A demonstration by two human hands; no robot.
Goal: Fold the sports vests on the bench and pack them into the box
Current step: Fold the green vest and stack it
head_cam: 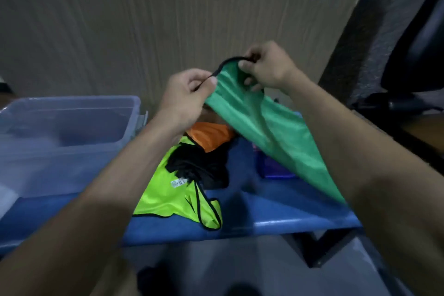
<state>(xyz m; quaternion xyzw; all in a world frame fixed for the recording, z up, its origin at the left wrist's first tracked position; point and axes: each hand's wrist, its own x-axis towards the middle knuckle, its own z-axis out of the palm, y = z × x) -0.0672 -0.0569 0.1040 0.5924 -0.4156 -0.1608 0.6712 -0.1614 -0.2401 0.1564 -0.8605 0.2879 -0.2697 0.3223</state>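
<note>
Closest to the camera, two bare forearms reach forward from the bottom corners, over the grey floor and the dark frame under the blue bench (276, 221). Just beyond them, on the bench top, a neon yellow vest (168, 199) with black trim lies crumpled, one strap loop hanging near the front edge and a small white label showing on it. Black fabric (199, 163) is bunched on top of that vest, and an orange vest (209, 134) lies behind it, partly under the raised hands. To the right on the bench sits something purple (274, 166), too blurred to make out. At the left end of the bench stands the translucent plastic box (72, 146), its lid off; its contents cannot be judged through the cloudy walls. Above the pile, the left hand (185, 96) has thumb and forefinger pinched on the black-trimmed edge of the green vest (271, 127), the other fingers curled in. The right hand (266, 67), slightly higher and further away, grips the same black edging with curled fingers, so the trim arches between the two hands. From there the green vest hangs down and to the right, held clear of the bench, its lower end passing behind the right forearm. Farthest back rises a brown corrugated cardboard wall (120, 19), with a dark chair (418, 55) at the right
</note>
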